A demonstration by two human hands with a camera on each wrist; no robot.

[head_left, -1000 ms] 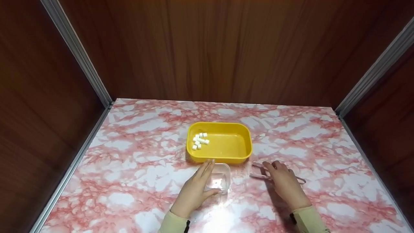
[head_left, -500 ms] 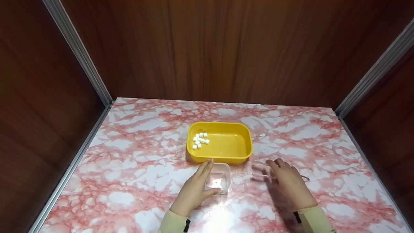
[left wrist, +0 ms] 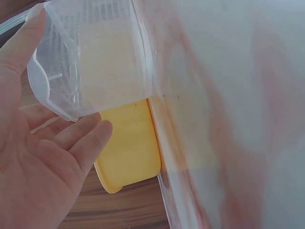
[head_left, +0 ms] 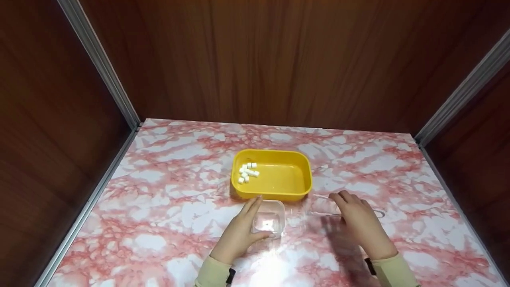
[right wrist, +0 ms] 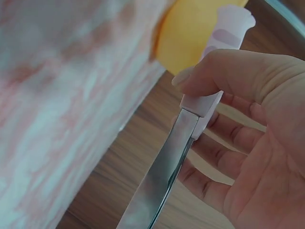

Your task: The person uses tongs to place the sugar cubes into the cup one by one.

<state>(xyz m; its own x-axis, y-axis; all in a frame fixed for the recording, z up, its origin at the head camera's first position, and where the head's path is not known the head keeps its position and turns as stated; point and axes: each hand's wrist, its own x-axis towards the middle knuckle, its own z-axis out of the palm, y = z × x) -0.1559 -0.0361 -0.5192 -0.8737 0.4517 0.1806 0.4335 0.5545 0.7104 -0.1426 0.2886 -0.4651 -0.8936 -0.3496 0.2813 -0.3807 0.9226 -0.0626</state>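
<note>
My left hand [head_left: 237, 237] holds a small clear plastic container [head_left: 269, 219] on the table, thumb on its near side and fingers along its left and far side. In the left wrist view the clear container [left wrist: 107, 57] appears between thumb and fingers. On the right, my right hand [head_left: 362, 223] grips a pair of tongs [head_left: 324, 214] just over the table. The right wrist view shows the tongs [right wrist: 159, 162] with metal arms and pale pink tips, pinched between thumb and fingers; the arms are spread. Several white cubes [head_left: 248, 173] lie at the left of a yellow tub [head_left: 279, 196].
The yellow tub stands directly behind the clear container. A red-and-white marbled table [head_left: 179, 159] lies beneath everything. Dark wood-grain panels [head_left: 255, 59] enclose it at the back and sides, with grey metal posts [head_left: 107, 71] at the corners.
My right hand has drifted slightly right and away from me, carrying the tongs. The left hand stays on the clear container. The cubes and yellow tub have not been moved.
</note>
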